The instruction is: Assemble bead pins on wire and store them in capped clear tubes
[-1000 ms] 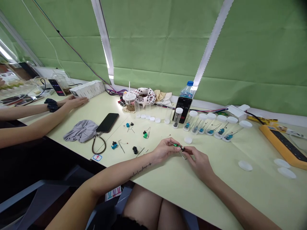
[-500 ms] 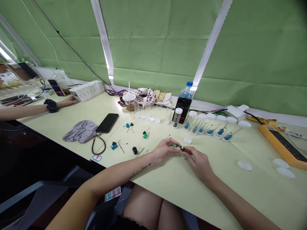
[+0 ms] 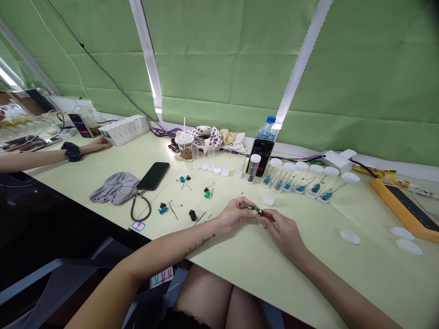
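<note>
Left hand (image 3: 236, 214) pinches a small green-and-black part (image 3: 253, 209). Right-hand (image 3: 285, 230) fingertips grip its black end, above the pale table (image 3: 219, 256).

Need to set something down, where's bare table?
Bare: between the right forearm and the round white disc; also between the white box and flat phone. Crowded: the row of capped tubes, and small parts beside the left hand.

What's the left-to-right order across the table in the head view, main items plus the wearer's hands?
Grey cloth → flat dark phone → drink cup with straw → loose green part → left hand → right hand → round white lid → orange power strip
</note>
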Demonstrator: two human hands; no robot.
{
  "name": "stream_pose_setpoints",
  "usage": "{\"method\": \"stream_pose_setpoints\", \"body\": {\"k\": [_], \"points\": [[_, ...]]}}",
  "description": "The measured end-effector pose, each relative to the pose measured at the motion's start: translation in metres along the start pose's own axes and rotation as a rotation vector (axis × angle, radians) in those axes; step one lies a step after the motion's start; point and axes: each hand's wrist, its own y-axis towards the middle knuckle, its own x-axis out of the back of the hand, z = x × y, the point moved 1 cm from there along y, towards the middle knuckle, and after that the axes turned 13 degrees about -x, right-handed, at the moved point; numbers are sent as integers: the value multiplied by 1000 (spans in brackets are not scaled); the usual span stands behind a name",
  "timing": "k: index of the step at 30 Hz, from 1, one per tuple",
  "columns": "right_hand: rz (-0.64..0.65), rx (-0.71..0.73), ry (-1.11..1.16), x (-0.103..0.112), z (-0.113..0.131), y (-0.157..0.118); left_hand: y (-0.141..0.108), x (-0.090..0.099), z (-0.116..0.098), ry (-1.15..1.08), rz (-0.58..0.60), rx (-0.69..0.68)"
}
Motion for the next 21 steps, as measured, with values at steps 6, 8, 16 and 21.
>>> {"method": "stream_pose_setpoints", "body": {"k": [6,8,16,21], "points": [[-5,-27,41,-3,-4,-1,0,-2,-2,4,-10,4],[-4,-24,28,-3,-3,-1,0,-2,-2,2,-9,3],[-11,2,6,0,1,0,1,0,0,0,-4,8],[-24,9,-6,-2,-1,0,0,0,0,-3,-8,11]]}}
